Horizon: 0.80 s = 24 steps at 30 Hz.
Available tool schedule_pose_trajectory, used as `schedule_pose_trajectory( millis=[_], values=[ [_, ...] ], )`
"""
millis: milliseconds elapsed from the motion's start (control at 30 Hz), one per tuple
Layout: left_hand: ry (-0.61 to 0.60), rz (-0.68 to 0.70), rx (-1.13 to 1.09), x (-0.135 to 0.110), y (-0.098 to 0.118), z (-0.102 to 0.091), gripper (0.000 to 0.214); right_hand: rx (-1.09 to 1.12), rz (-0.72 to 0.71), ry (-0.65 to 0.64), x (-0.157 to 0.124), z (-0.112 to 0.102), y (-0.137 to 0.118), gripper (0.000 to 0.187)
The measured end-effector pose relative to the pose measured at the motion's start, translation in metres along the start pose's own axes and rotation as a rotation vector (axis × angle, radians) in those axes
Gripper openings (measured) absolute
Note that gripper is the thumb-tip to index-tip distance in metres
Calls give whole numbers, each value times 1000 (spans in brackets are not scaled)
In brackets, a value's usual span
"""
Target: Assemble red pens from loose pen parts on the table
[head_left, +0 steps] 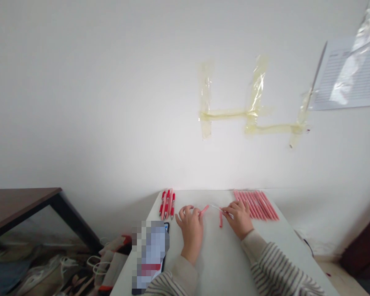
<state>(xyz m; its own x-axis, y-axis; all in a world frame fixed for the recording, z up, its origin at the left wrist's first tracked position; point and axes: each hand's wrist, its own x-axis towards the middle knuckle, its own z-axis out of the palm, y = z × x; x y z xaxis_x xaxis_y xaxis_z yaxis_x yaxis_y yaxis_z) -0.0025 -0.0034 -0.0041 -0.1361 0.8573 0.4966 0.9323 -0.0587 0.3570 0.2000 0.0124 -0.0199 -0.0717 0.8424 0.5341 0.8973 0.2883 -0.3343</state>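
Observation:
Over the middle of the white table, my left hand pinches a short pink pen barrel between thumb and finger. My right hand is closed on a thin whitish strip that looks like a pen refill. It runs from the barrel's end to my right fingers; whether it sits inside the barrel I cannot tell. Another pink pen part lies on the table between my hands. To the right is a row of pink pen barrels, and to the left a bunch of red and pink pens.
A phone with a blurred screen lies along the left side of the white table. The wall stands directly behind. Left are a dark-topped desk and bags on the floor. Taped paper hangs at upper right.

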Motion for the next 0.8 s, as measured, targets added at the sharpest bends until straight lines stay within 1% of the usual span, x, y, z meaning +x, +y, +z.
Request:
schedule_pose_trajectory(
  millis=[133, 367, 600, 800],
  values=[
    [-11, -7, -21, 1, 0, -2, 14, 11, 15, -11, 0, -2, -1, 17],
    [-2, -10, -30, 2, 0, -6, 18, 20, 11, -30, -1, 0, 1, 16],
    [37, -30, -41, 2, -4, -8, 20, 13, 3, -27, 0, -2, -2, 16],
    [68, -28, -51, 1, -6, -9, 23, 4, -17, -22, 1, -2, 1, 18]
  ],
)
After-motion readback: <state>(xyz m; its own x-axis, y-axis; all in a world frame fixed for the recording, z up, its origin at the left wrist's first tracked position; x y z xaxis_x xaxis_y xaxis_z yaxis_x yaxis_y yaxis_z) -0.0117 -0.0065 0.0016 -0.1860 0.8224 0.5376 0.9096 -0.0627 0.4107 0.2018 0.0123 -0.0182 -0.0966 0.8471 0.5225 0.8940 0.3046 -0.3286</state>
